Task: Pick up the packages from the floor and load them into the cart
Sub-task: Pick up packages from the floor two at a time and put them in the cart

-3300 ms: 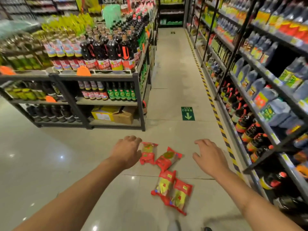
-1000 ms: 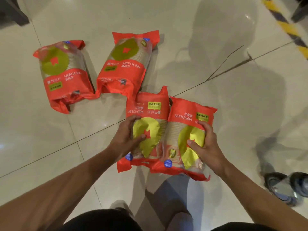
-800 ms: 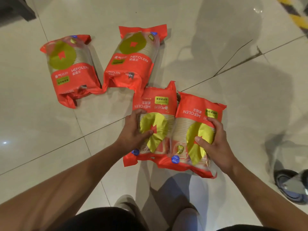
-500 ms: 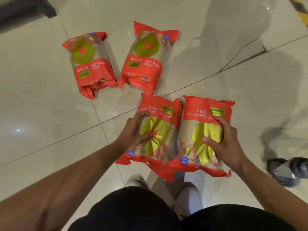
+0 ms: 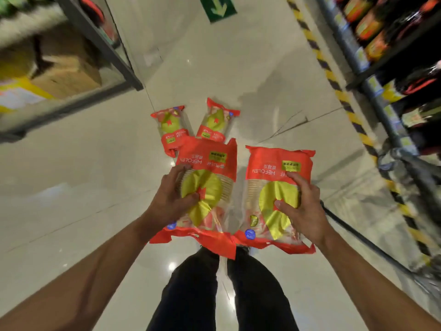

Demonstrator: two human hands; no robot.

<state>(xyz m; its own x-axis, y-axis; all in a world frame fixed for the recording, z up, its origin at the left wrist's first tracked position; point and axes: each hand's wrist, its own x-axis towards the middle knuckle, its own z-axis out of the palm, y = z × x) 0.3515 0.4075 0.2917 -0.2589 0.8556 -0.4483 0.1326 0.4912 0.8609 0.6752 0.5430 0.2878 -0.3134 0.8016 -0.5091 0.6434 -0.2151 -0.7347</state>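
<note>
Two hands, fingers curled round one red pkg each: left hand grips left pkg, right hand grips right pkg, both held above the floor. 2 more pkgs lie on floor just beyond. Cart at right, by shelves.

Glossy tiled floor between stocked shelves
</note>
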